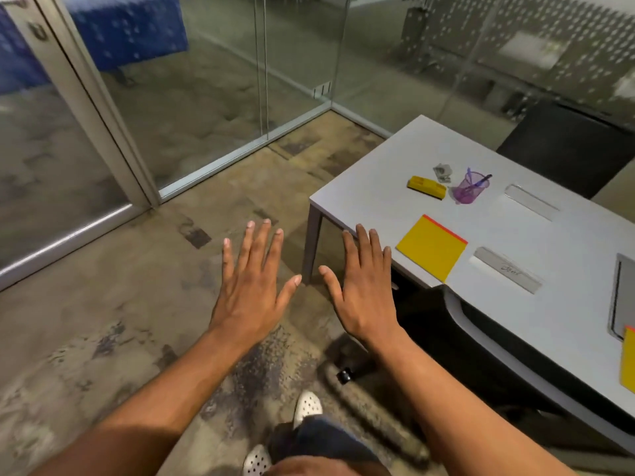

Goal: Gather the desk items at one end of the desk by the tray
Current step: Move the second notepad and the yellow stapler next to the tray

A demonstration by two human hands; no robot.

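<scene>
A grey desk [549,242] stands at the right. On it lie a yellow notepad [431,247], a yellow stapler [426,188], a purple mesh cup [466,189] holding a pen, a small crumpled grey item [442,172], and two clear rulers [531,202] [507,274]. A grey tray [620,297] sits at the desk's right edge of view, with another yellow pad [628,360] beside it. My left hand [252,283] is spread flat over the floor, left of the desk. My right hand [362,286] is spread too, fingertips near the desk's near-left corner. Both hold nothing.
Glass walls and a door frame [103,108] enclose the room at left and back. A black chair [567,149] stands behind the desk. A chair [474,324] is tucked under the desk's near side. Mottled floor lies below my hands.
</scene>
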